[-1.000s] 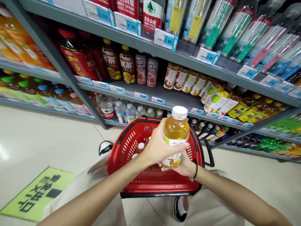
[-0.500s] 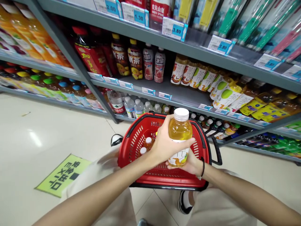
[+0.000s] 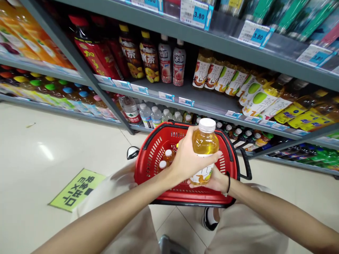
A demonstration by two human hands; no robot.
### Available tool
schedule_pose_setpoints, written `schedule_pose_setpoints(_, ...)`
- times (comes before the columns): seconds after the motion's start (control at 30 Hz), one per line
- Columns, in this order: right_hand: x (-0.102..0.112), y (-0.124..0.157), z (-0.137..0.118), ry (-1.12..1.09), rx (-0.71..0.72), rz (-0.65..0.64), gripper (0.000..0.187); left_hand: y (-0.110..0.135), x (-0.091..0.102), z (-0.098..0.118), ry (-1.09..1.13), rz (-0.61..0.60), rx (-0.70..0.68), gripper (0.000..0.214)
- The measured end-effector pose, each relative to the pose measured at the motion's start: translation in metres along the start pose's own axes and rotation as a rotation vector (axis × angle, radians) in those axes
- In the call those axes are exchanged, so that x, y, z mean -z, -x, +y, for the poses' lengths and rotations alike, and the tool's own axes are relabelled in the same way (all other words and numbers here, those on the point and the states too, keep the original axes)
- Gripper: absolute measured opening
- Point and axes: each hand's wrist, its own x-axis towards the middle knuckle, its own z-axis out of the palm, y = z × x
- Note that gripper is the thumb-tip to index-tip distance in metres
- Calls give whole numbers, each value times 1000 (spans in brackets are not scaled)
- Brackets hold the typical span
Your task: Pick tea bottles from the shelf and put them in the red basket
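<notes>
A bottle of yellow tea drink (image 3: 205,145) with a white cap stands nearly upright in both hands. My left hand (image 3: 185,155) wraps round its side, the thumb lying across the label. At the bottle's base, my right hand (image 3: 218,181), with a dark band at the wrist, cups it from below; some of its fingers are hidden. Under the hands is a red shopping basket (image 3: 148,192) with black trim. Two white-capped bottles of amber drink (image 3: 169,156) sit inside it on the left, and a yellow-and-red cap shows beside them.
Ahead, a grey shelf rack (image 3: 164,97) carries several rows of bottled drinks, with white-labelled tea bottles (image 3: 225,78) at right. The basket's black handle (image 3: 246,164) sticks out to the right. A green floor sign (image 3: 75,190) lies at left.
The camera view has shifted slightly, bringing the shelves nearer and a little higher in the picture. Both hands keep the same hold on the bottle above the basket.
</notes>
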Motion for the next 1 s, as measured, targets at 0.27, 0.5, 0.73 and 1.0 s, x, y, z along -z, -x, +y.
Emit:
schedule_pose_setpoints(0.27,1,-2,0,-134,-56,68,67,0,0,0,1,-8,14,64)
schedule_pose_setpoints(0.5,0,-1,0,-95,-62,41,67,0,0,-4,2,-11,8,66)
schedule_pose_setpoints(0.73,6,-3,1,-98,-65,-24,65,0,0,-7,-30,-7,-18,66)
schedule_pose_setpoints(1.0,3,-2,1,-62,-62,6,65,0,0,-6,-24,-9,-16,66)
